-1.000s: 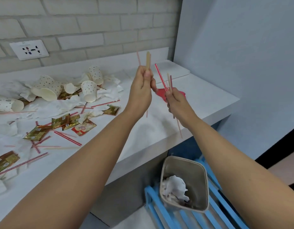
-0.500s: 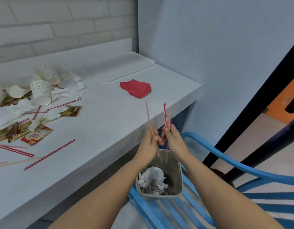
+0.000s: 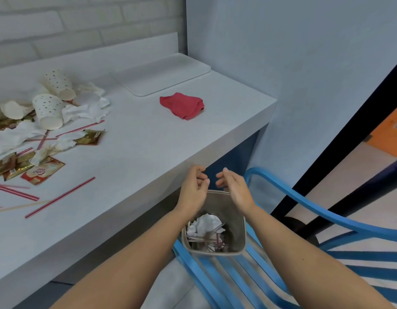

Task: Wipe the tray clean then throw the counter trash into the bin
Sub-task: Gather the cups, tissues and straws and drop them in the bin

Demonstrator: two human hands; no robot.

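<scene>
My left hand (image 3: 194, 188) and my right hand (image 3: 234, 188) hover side by side over the beige bin (image 3: 238, 221), fingers loosely curled and holding nothing. Inside the bin lie crumpled tissue and red-striped straws (image 3: 212, 238). The white tray (image 3: 164, 73) lies at the counter's far right corner, with a red cloth (image 3: 182, 105) in front of it. Trash covers the counter's left side: dotted paper cups (image 3: 49, 108), tissues (image 3: 86, 108), sauce sachets (image 3: 42, 171) and loose striped straws (image 3: 59, 198).
The bin stands on a blue slatted chair (image 3: 340, 221) pushed against the white counter (image 3: 148, 157). A grey-blue wall closes off the right; a brick wall runs behind the counter. A dark door frame (image 3: 349, 152) slants at the far right.
Both hands carried straws from above the counter down to the bin and released them. The straws now lie in the bin and the hands are empty.
</scene>
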